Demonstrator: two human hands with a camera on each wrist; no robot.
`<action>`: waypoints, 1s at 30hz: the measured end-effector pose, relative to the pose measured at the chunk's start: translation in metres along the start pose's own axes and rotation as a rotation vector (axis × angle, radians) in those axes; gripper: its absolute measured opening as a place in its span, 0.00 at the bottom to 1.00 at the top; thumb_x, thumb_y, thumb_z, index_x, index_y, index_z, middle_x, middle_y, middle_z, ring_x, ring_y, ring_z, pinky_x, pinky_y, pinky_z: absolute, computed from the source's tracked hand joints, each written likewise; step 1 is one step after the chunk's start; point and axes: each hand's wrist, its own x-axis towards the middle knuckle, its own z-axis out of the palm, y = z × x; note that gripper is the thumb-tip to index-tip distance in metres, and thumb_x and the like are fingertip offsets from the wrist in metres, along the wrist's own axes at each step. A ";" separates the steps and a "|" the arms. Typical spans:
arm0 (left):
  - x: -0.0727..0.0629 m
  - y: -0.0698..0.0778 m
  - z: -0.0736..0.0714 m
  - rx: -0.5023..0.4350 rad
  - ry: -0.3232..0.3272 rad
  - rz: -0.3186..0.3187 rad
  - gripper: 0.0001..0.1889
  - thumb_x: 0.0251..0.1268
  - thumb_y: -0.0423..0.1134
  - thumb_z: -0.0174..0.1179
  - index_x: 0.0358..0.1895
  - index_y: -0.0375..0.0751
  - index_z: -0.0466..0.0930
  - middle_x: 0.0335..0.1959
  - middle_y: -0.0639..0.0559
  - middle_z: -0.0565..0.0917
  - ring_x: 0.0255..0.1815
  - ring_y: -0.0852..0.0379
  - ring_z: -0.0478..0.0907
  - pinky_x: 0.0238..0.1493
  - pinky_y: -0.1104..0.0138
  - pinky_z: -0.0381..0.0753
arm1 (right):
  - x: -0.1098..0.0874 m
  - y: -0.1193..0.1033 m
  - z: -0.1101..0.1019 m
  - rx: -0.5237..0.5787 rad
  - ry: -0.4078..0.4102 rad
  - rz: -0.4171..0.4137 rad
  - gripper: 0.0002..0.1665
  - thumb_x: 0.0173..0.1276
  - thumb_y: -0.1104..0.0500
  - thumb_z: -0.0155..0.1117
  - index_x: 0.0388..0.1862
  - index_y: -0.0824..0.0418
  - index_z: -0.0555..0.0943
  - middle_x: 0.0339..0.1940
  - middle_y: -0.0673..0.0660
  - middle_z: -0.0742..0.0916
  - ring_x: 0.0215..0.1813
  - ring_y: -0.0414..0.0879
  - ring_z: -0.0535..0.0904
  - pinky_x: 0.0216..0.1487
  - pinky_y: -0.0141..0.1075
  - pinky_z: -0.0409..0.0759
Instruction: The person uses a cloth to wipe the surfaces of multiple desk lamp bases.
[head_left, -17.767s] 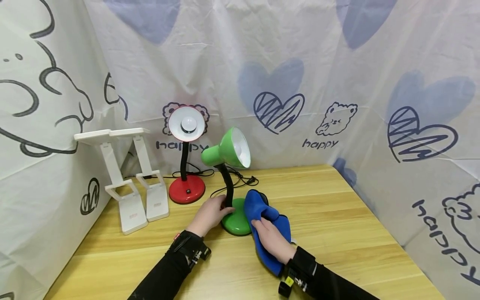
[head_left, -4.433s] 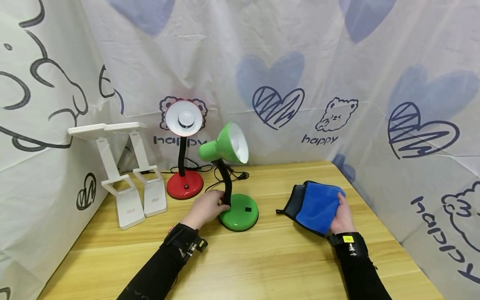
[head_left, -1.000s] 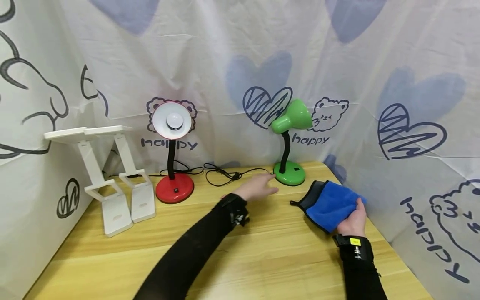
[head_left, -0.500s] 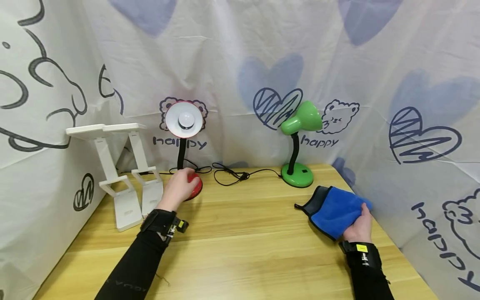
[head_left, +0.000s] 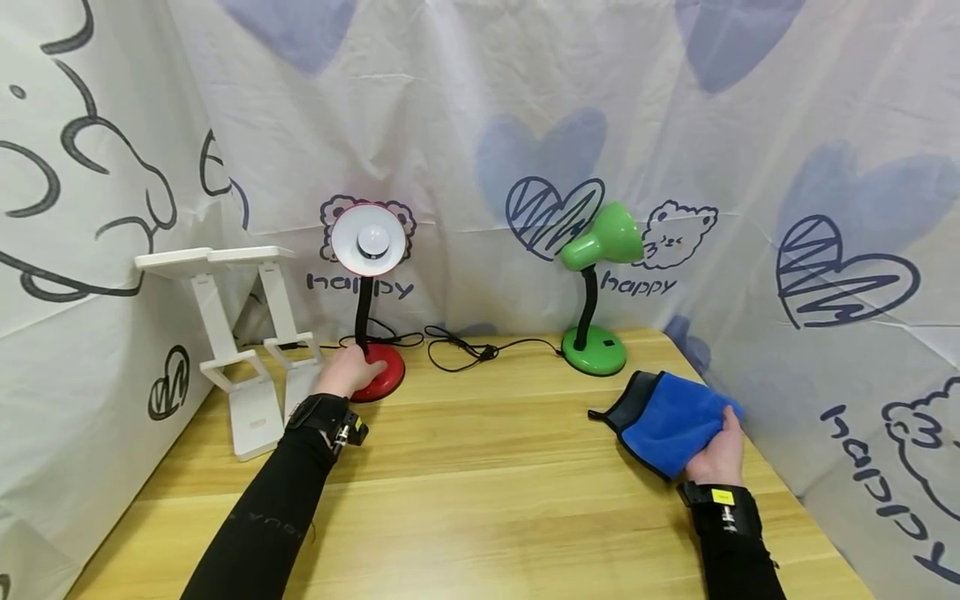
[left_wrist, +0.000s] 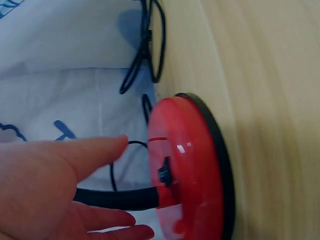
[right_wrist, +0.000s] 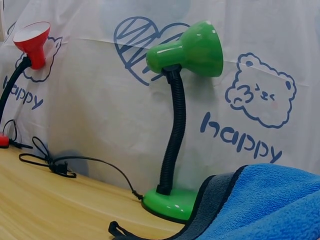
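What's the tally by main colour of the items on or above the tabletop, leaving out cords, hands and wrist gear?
Red: 1 (red lamp)
Green: 1 (green lamp)
White: 2 (left folding stand, right folding stand)
Blue: 1 (cloth, with a grey part showing, held in the right hand)
Total: 5

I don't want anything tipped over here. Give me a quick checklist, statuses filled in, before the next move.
1. Blue cloth secured: ok, the right hand holds it.
2. Red lamp upright on the table: ok.
3. Left hand closed on the black neck: not ok, the thumb is straight and apart from it.
4. Green lamp clear of the red one: ok, well apart.
5. Cord behind the red lamp free of snags: cannot tell, partly hidden.
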 end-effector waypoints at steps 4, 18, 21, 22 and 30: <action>0.007 0.000 0.004 0.039 0.005 0.001 0.33 0.66 0.56 0.56 0.53 0.23 0.74 0.54 0.27 0.76 0.55 0.33 0.73 0.60 0.42 0.63 | -0.001 0.001 0.000 0.012 -0.010 -0.001 0.39 0.72 0.41 0.53 0.73 0.24 0.43 0.75 0.27 0.51 0.76 0.28 0.44 0.74 0.28 0.45; 0.003 -0.001 0.012 -0.047 0.049 -0.030 0.35 0.57 0.51 0.68 0.55 0.23 0.68 0.51 0.25 0.77 0.51 0.31 0.76 0.54 0.47 0.73 | -0.004 0.002 0.002 -0.022 0.004 -0.018 0.41 0.72 0.40 0.54 0.73 0.24 0.41 0.75 0.26 0.50 0.76 0.27 0.44 0.74 0.27 0.43; -0.004 0.003 0.015 -0.031 0.085 -0.017 0.36 0.54 0.53 0.70 0.52 0.24 0.70 0.48 0.26 0.79 0.49 0.31 0.77 0.52 0.47 0.74 | -0.005 0.002 0.002 -0.025 0.000 -0.017 0.40 0.72 0.40 0.53 0.72 0.23 0.41 0.75 0.26 0.50 0.76 0.27 0.43 0.75 0.27 0.43; -0.006 0.004 0.015 -0.024 0.097 -0.013 0.36 0.53 0.54 0.70 0.51 0.24 0.70 0.47 0.26 0.79 0.48 0.31 0.77 0.51 0.47 0.75 | -0.005 0.002 0.002 -0.028 -0.001 -0.019 0.40 0.72 0.40 0.53 0.72 0.23 0.41 0.75 0.26 0.49 0.76 0.27 0.43 0.75 0.27 0.43; -0.027 0.016 0.022 0.049 0.147 0.040 0.42 0.44 0.62 0.72 0.46 0.25 0.71 0.43 0.29 0.79 0.45 0.33 0.76 0.51 0.47 0.73 | -0.004 0.002 0.003 -0.052 -0.009 -0.024 0.40 0.72 0.39 0.52 0.73 0.24 0.40 0.75 0.27 0.49 0.76 0.28 0.43 0.75 0.28 0.43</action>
